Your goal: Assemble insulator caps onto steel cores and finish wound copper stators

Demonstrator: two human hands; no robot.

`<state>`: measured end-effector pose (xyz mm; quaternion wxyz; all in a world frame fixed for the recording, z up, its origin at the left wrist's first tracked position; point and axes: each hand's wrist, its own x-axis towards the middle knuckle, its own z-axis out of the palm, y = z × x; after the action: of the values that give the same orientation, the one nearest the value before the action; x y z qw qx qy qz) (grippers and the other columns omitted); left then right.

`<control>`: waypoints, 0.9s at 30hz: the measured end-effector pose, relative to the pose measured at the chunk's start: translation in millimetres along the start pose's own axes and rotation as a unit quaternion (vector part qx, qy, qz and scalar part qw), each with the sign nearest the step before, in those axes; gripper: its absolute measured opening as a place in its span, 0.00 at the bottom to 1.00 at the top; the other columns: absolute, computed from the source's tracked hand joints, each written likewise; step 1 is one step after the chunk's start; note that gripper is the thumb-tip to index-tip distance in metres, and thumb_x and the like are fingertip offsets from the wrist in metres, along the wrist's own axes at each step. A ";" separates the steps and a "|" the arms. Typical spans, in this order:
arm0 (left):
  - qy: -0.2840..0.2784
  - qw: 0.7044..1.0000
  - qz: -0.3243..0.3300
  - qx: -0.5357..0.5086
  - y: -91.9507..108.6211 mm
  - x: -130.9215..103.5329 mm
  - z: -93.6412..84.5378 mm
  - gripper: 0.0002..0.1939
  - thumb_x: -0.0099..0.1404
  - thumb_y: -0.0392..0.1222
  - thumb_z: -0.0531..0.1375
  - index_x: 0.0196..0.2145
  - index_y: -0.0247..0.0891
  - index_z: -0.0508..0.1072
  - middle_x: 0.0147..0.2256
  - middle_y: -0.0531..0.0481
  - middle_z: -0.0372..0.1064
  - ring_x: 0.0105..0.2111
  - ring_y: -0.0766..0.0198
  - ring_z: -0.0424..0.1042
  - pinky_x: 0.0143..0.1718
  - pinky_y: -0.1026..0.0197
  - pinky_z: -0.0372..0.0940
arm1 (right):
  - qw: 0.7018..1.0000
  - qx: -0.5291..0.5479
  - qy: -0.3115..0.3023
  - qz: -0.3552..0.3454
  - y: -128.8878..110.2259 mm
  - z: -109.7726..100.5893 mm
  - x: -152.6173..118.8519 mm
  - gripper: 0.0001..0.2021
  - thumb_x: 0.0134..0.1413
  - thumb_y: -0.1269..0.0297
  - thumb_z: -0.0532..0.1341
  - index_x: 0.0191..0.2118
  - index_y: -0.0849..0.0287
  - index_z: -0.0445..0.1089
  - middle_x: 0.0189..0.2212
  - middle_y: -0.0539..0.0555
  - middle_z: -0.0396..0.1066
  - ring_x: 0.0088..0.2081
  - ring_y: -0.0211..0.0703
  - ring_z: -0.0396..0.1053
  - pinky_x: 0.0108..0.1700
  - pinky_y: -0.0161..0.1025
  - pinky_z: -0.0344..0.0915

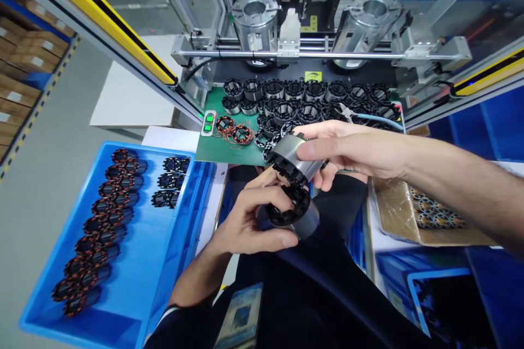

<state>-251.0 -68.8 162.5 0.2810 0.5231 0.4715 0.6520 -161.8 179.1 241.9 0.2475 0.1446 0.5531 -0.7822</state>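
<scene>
My left hand (pixel 257 218) is wrapped around a metal stator core (pixel 306 221) with a black toothed end, held above my lap. Just above it, my right hand (pixel 331 150) grips a second metal stator core (pixel 289 154), tilted, its black end facing down and left. The two cores are close together; whether they touch is hard to tell. Behind my hands, rows of similar black-ended cores (pixel 284 112) stand on the green work surface (pixel 213 150). Two cores wound with copper wire (pixel 241 134) lie at its left.
Pliers (pixel 347 113) rest on the cores. A blue tray (pixel 143 262) at left holds wound and unwound cores. A cardboard box (pixel 393 212) with more parts stands at right. Behind the green surface is a machine with metal cylinders (pixel 256 22) and a rail (pixel 229 55).
</scene>
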 end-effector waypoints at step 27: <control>0.253 0.908 -0.233 -0.241 -55.3 -55.4 -14.9 0.19 0.74 0.56 0.77 0.39 0.42 0.76 0.59 0.39 0.88 0.52 0.42 0.90 0.39 0.55 0.82 | 0.786 -0.468 0.388 -0.112 -99.2 -133.5 -5.5 0.38 0.64 0.48 0.80 0.71 0.65 0.77 0.48 0.57 0.88 0.45 0.42 0.84 0.50 0.42 0.76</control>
<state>-255.7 -99.3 88.9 0.4131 0.1323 0.4640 0.7723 -217.8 331.8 277.1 -0.0401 0.2391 0.9131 -0.3280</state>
